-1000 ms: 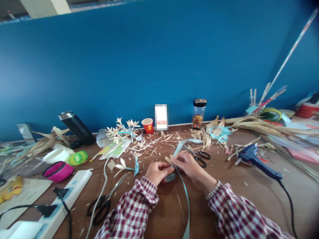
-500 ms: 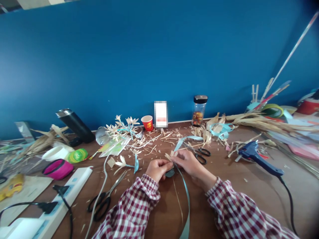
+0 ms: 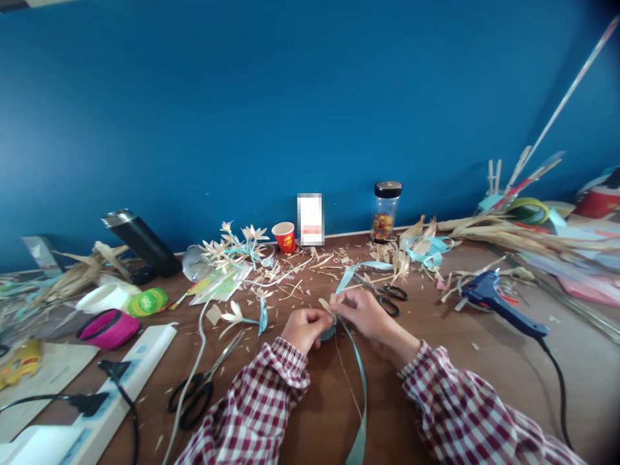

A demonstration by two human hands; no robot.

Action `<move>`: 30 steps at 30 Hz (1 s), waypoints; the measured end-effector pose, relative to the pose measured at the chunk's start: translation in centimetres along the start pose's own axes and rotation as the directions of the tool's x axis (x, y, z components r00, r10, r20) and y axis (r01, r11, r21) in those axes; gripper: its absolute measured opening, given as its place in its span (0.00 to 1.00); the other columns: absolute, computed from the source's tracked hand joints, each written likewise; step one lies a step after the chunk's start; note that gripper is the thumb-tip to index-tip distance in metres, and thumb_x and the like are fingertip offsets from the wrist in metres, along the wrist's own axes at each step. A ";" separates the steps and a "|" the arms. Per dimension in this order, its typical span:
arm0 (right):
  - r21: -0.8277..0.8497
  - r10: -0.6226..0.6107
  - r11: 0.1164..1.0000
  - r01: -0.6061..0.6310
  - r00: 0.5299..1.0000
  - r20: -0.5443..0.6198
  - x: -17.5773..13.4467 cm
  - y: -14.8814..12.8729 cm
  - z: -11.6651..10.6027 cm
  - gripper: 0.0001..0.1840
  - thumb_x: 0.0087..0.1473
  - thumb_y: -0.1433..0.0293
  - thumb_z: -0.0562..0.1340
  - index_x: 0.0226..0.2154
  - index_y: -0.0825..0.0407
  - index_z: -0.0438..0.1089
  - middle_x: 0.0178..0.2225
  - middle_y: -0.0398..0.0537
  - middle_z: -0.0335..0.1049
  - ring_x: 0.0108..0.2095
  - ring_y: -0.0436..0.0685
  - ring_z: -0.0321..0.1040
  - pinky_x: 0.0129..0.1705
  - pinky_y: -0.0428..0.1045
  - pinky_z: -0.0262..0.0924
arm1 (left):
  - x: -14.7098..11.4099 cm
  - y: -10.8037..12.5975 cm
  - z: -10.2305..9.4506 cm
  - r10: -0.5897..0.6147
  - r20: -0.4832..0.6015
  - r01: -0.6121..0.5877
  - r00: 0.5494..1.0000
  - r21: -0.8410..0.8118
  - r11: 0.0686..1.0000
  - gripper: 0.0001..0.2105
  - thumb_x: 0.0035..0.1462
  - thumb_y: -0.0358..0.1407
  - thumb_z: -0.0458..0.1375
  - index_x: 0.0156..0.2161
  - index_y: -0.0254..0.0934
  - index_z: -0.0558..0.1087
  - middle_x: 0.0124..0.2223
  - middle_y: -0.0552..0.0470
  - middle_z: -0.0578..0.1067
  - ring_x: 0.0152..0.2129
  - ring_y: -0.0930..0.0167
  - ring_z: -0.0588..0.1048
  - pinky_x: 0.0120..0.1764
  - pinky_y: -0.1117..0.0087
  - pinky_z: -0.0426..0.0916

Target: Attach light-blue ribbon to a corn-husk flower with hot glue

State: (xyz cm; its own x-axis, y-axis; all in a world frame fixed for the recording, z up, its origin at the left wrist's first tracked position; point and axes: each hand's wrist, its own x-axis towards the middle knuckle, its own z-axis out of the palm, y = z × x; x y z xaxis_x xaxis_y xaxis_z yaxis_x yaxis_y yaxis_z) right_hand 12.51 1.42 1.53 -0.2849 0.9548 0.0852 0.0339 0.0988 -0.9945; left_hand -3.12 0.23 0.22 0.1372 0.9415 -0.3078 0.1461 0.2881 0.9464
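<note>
Piece of pale husk [image 3: 326, 304], single, at centre front above the worktop [image 3: 290, 433], standing between the two hands; lower end covered by fingertips, full length not readable.

Left hand [image 3: 305, 328]: thumb and forefinger pinched together at the foot of the husk; remaining fingers curled under, mostly unseen.

Right hand [image 3: 362, 313]: thumb and forefinger drawn close on the husk's near side, back of hand to the camera; other fingers out of sight behind.

Ribbon [image 3: 363, 381], light blue: one length hangs below the hands, its end cut off by the lower edge; another emerges beyond the right hand. Whether they join is hidden by the fingers. A bluish rounded patch [image 3: 328, 332] shows beneath the left fingertips, too covered to identify.

Scissors, two pairs: one [image 3: 208, 380] left of the left sleeve, crossed by a white cable [image 3: 198, 349]; one [image 3: 382, 293] beyond the right hand, blade tips hard to trace among ribbon and scraps.

Upright card [image 3: 310, 219]: pixelated, unreadable; red paper cup [image 3: 284, 239] beside it.

Glue gun [image 3: 506, 307], blue: right side, lead running out of frame.

Power strip [image 3: 138, 369], white: left, near end cropped.

Red container [image 3: 600, 203]: far right, cut by the edge.
</note>
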 end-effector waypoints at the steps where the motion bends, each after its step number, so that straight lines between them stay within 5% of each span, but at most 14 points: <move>1: 0.011 0.004 1.000 -0.004 1.000 0.000 0.0 0.0 0.0 0.18 0.43 0.57 0.65 0.18 0.55 0.65 0.17 0.39 0.59 0.20 0.46 0.52 0.23 0.45 0.47 | 0.0 -0.1 0.0 -0.016 0.003 0.016 1.000 -0.032 0.999 0.15 0.38 0.43 0.65 0.25 0.31 0.74 0.12 0.62 0.59 0.09 0.81 0.55 0.13 0.78 0.50; 10: 0.120 -0.026 0.993 0.019 0.998 0.059 0.1 0.3 -0.2 0.17 0.44 0.58 0.65 0.20 0.55 0.68 0.21 0.42 0.65 0.24 0.49 0.58 0.29 0.47 0.53 | -0.1 0.3 0.1 -0.110 0.095 0.131 0.989 -0.253 0.959 0.15 0.34 0.41 0.68 0.24 0.31 0.73 0.13 0.61 0.60 0.11 0.82 0.56 0.13 0.80 0.47; 21: 0.448 0.089 0.885 -0.124 0.991 0.099 -0.4 -0.1 0.2 0.15 0.39 0.62 0.70 0.23 0.55 0.68 0.23 0.42 0.66 0.26 0.49 0.62 0.32 0.47 0.58 | -1.1 1.7 0.3 -0.143 0.197 0.219 0.970 -0.444 0.869 0.16 0.27 0.36 0.71 0.22 0.30 0.72 0.16 0.61 0.60 0.14 0.83 0.55 0.13 0.83 0.45; 30: 0.606 0.146 0.770 -0.202 0.979 0.141 -0.8 -0.5 0.7 0.16 0.36 0.63 0.71 0.27 0.54 0.69 0.26 0.42 0.68 0.27 0.49 0.65 0.33 0.48 0.62 | -1.1 1.4 0.0 -0.103 0.339 0.273 0.935 -0.506 0.818 0.13 0.35 0.34 0.70 0.24 0.30 0.71 0.19 0.61 0.57 0.15 0.84 0.55 0.14 0.85 0.47</move>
State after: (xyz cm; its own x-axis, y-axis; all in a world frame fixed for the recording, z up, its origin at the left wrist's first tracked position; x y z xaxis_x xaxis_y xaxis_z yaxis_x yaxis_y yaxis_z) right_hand 12.03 0.36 1.86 -0.4093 0.9097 -0.0702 -0.4964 -0.2866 -0.8194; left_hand -3.08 -0.35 1.89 0.4455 0.7916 -0.4182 -0.3384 0.5813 0.7400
